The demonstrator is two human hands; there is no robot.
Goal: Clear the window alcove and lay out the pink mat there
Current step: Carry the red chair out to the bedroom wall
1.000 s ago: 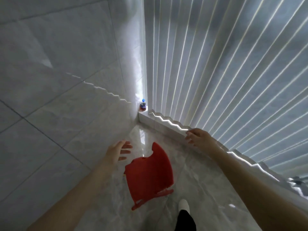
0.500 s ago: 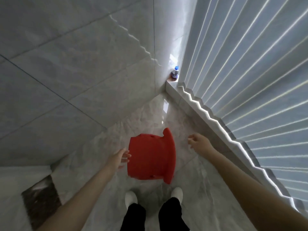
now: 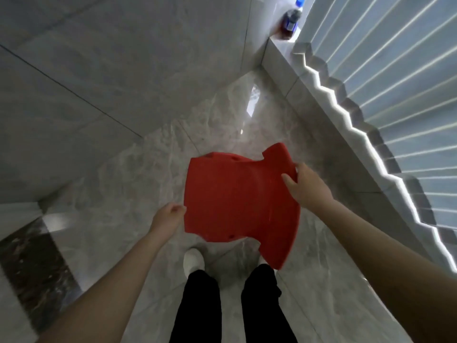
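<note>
Right hand (image 3: pixel 306 186) grips the upper right edge of the red plastic chair (image 3: pixel 237 201), thumb lying on its top face, fingers curled over the rim. Left hand (image 3: pixel 168 217) sits at the chair's left edge, fingers curled in against it; whether it actually holds the edge cannot be told from this angle. Chair seen from above, over the glossy marble floor (image 3: pixel 138 184), between both hands and just ahead of the person's white shoes (image 3: pixel 193 259) and black trousers (image 3: pixel 197 308). Low tiled ledge (image 3: pixel 284 68) runs along the right, under the pleated blinds (image 3: pixel 395 78). Blue-capped bottle (image 3: pixel 291 18) stands at the ledge's far end, in the corner by the tiled wall (image 3: pixel 123 58). Dark stone patch (image 3: pixel 32 266) at lower left
</note>
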